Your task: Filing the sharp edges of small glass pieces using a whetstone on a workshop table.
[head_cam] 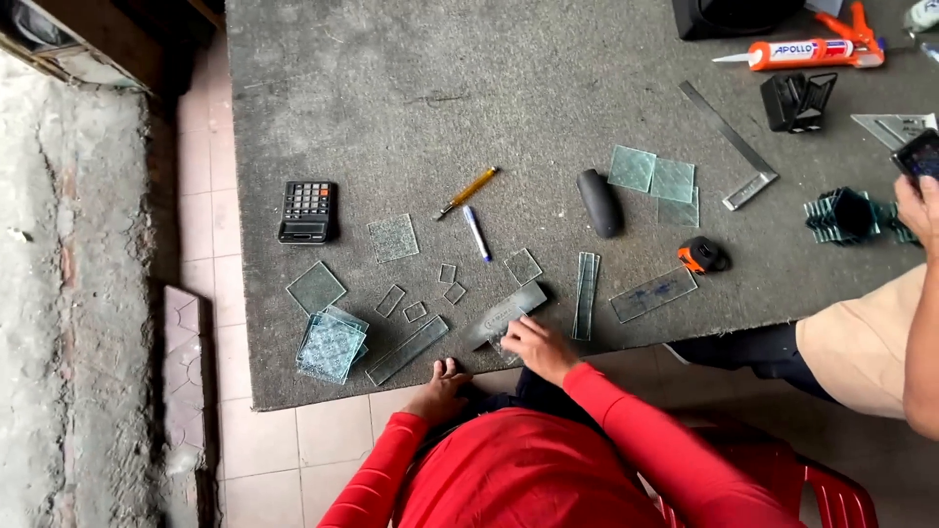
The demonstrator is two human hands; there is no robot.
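Observation:
My right hand (536,344) lies at the near edge of the grey felt-covered table (548,88), fingers pressed on the near end of a flat grey metal ruler (504,315) and a small glass piece beneath it. My left hand (440,381) rests at the table's edge with curled fingers and holds nothing. A long glass strip (408,349) lies just left of it. Small glass squares (452,284) are scattered ahead, with a yellow glass cutter (468,192) and a pen (476,233) beyond.
A calculator (307,210), a stack of glass tiles (331,344), glass strips (586,295), a tape measure (701,255), a steel square (734,147) and a sealant tube (807,52) lie on the table. Another person's hand (917,200) holds a phone at right.

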